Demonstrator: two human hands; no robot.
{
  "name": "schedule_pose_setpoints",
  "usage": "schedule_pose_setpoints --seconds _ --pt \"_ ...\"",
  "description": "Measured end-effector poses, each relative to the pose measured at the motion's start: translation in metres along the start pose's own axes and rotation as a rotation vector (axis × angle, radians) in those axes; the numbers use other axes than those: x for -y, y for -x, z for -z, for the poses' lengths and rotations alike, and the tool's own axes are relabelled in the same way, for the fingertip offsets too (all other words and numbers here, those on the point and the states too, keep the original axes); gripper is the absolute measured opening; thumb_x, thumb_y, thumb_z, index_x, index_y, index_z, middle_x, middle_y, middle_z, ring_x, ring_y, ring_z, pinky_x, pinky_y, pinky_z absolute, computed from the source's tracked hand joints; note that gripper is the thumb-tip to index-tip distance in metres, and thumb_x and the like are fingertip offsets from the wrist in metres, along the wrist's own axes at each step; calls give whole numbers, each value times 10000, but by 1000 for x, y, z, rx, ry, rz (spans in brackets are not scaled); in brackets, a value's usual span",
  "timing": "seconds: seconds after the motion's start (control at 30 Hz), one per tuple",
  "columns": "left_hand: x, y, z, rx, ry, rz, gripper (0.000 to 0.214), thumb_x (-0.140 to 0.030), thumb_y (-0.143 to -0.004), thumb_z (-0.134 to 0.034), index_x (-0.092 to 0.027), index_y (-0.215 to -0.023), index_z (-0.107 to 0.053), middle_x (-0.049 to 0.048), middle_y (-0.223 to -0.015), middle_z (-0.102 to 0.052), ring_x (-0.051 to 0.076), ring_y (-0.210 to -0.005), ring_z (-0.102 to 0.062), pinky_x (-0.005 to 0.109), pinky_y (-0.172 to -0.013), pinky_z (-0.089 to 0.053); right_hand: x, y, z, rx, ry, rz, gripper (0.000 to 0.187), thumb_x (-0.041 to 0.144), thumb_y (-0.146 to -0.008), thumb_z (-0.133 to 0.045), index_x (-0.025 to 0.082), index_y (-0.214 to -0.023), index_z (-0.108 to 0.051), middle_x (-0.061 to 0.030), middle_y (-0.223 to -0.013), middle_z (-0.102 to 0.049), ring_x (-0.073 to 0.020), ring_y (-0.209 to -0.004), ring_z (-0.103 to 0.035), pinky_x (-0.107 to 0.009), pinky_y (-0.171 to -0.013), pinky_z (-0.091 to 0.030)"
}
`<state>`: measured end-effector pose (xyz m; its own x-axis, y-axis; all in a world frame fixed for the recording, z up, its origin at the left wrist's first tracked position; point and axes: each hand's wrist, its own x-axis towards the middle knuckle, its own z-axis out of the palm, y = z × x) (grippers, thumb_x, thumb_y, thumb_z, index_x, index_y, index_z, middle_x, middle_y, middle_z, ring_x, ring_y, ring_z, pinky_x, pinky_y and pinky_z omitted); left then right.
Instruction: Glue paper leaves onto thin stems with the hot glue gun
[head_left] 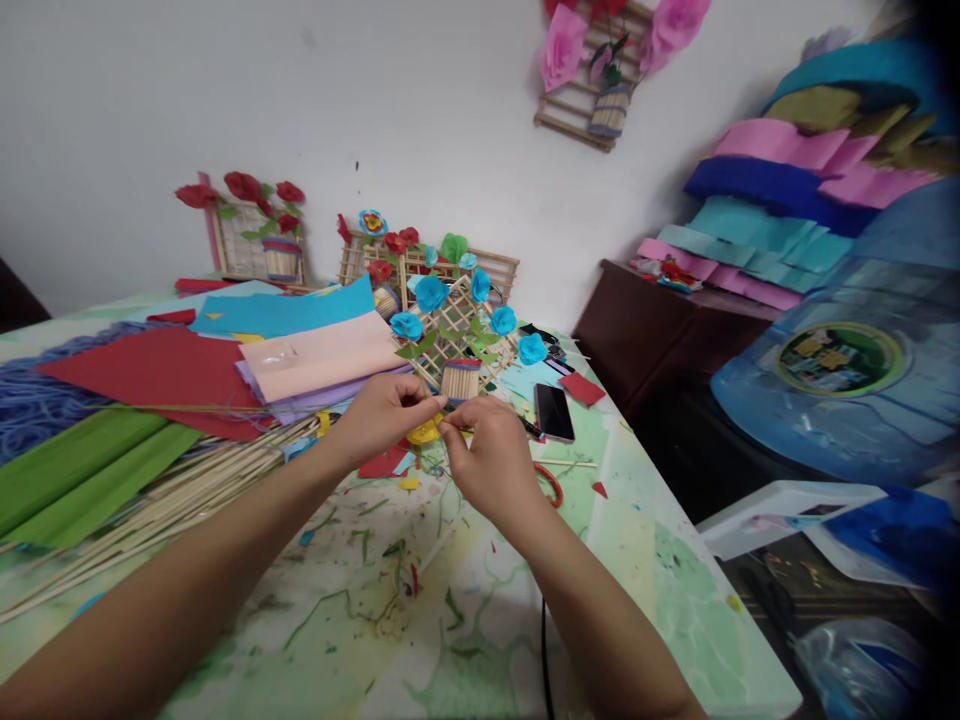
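Both my hands meet over the table's middle. My left hand (pixel 384 412) is closed in a pinch, its fingertips touching those of my right hand (pixel 487 455), which is also pinched. Between the fingertips sits a small thin piece that I cannot make out. Just under them lies a yellow paper flower (pixel 424 433). Right behind the hands stands a stick lattice with blue paper flowers (pixel 457 325) and a small stick basket (pixel 460 380).
Coloured paper sheets (pixel 225 365) and thin bamboo sticks (pixel 172 495) cover the table's left. A phone (pixel 554 412) and orange-handled scissors (pixel 551 482) lie to the right of the hands. Red-flower lattices (pixel 255 235) lean on the wall. A water bottle (pixel 847 350) stands at right.
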<state>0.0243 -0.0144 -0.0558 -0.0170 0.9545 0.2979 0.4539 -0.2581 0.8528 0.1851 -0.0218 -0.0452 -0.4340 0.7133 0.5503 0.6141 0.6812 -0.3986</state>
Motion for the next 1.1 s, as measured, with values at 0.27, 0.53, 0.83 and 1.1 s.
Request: schedule_pose_setpoints --seconds 0.27,0.53,0.83,1.1 --pt "0 1 0 7 93 2 391 -408 -745 -629 -150 -476 -510 -16 -480 -479 102 -483 -444 239 -472 -313 1 1 -2 14 1 25 158 152 -796 -594 177 -643 -627 -34 -715 -657 -181 -745 -565 -297 -720 -367" --pt "-3 3 0 -13 193 20 479 -446 -713 -671 -163 -436 -402 -54 -461 -332 72 -463 -310 237 -458 -240 0 1 -3 -19 -6 9 140 147 -791 -588 180 -670 -650 -39 -706 -656 -188 -745 -572 -310 -742 -378" --pt "-4 4 -4 76 302 -38 235 -369 -718 -675 -134 -713 -665 30 -718 -615 136 -660 -553 245 -597 -426 -13 -8 -1 -84 -154 -105 122 170 -787 -599 172 -695 -680 -33 -709 -668 -177 -722 -595 -278 -665 -404" --pt "-5 5 0 45 164 -28 255 -382 -725 -649 -143 -645 -606 14 -589 -591 134 -558 -533 242 -512 -421 -10 -3 -3 -82 -71 -19 116 169 -775 -613 179 -677 -675 -35 -708 -667 -189 -743 -581 -300 -707 -404"
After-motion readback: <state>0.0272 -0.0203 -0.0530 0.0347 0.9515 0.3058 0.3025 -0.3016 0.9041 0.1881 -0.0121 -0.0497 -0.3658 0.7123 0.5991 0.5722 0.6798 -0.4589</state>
